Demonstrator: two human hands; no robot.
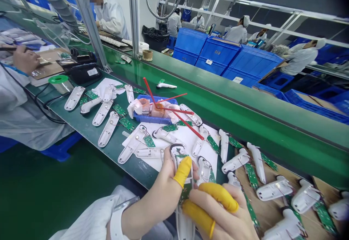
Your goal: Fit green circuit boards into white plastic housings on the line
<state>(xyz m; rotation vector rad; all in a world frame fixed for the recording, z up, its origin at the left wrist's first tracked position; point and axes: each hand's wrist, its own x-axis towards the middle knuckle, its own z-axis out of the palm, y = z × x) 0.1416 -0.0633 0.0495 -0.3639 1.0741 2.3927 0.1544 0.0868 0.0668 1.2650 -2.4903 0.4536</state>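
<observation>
L hand (168,178) gripping white housing (185,227) w/ green PCB (186,192), R hand (225,211) at PCB, can't tell grip

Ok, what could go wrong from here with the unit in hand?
1. The left hand has its thumb over the green board at the white shell; too much pressure might flex it.
2. Wired shells lie close to the right hand; it could snag one.
3. Red sticks overhang the blue tray; a knock might tip them.
</observation>
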